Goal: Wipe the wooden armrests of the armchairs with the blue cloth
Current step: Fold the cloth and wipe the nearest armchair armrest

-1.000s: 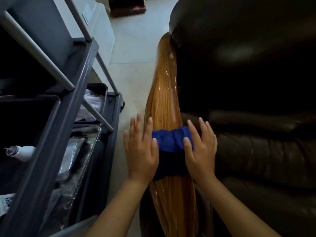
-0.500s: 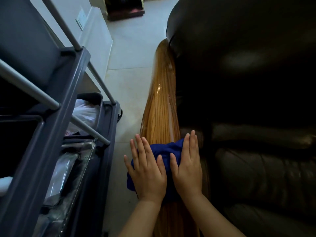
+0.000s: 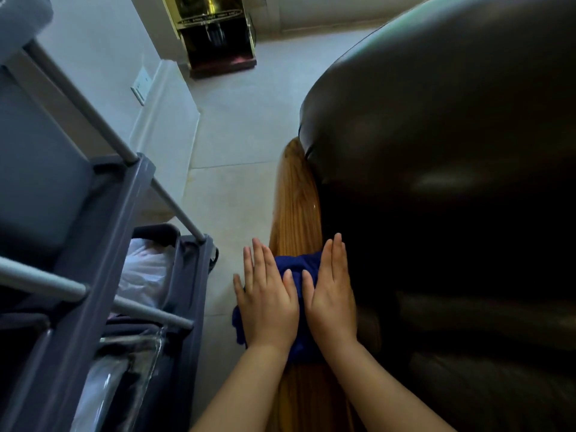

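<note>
Both hands flat on top of a blue cloth [image 3: 297, 272], pressing it down onto a wooden armrest [image 3: 296, 213]. Left hand [image 3: 268, 299] on the outer side, palm down, fingers straight and lightly spread, fingertips reaching past the cloth's far edge over the floor side. Right hand [image 3: 332, 296] beside it, thumbs close together, fingers straight and held together, its outer edge against the dark upholstery. Neither hand curled around anything; open palms, pinning rather than gripping.

Cloth bunched and draped across the armrest's width, a loose fold hanging off the left edge below the left wrist. Soft, light, limp fabric by the look of it, likely to crumple and slide under the palms unless pressed evenly; best controlled from above, palms flat, or with the hanging fold pinched at the armrest's edge. Armrest itself long, narrow, rounded and glossy with visible grain, probably smooth and slick, running away from the viewer and tapering to a point where it meets the backrest. Bare wood showing beyond the cloth and also nearer, between the forearms.

To the right, a dark brown leather armchair [image 3: 452, 182], its seat and bulging back in deep shadow. To the left, pale tiled floor [image 3: 237, 145], then a grey housekeeping cart [image 3: 124, 213] with metal rails, white linen [image 3: 146, 269] in a lower bin. Farther off, a white wall with a switch plate [image 3: 141, 85].
</note>
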